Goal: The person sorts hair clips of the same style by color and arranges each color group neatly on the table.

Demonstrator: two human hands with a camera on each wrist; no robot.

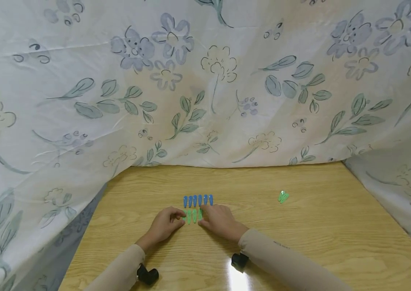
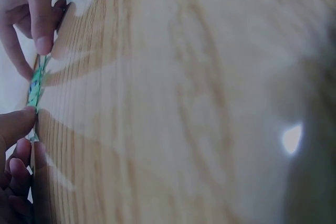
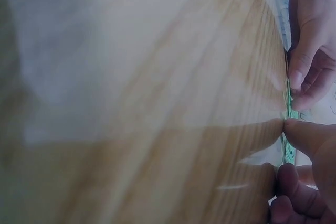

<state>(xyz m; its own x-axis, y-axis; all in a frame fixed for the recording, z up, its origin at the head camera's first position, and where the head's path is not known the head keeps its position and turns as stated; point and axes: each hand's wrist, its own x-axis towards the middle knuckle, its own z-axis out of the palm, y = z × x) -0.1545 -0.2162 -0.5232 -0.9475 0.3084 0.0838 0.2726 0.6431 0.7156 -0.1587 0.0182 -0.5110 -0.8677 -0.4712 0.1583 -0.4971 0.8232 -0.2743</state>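
Note:
Several green snap hair clips [image 1: 194,216] lie upright side by side in a short row on the wooden table. My left hand [image 1: 167,223] has its thumb and forefinger at the leftmost green clip [image 1: 185,217], partly covering it. At the row's other end my right hand [image 1: 221,220] pinches the rightmost green clip [image 1: 200,214] lengthwise, forefinger at its top and thumb at its bottom. Just beyond runs a row of blue hair clips [image 1: 195,201], evenly spaced. In the right wrist view the green clips [image 3: 290,153] show edge-on, low against the tabletop.
Two more green clips [image 1: 283,197] lie overlapping, farther right on the table [image 1: 300,234]. Floral cloth [image 1: 205,101] hangs behind the table and along both sides. Black wrist cameras [image 1: 148,275] sit under both forearms.

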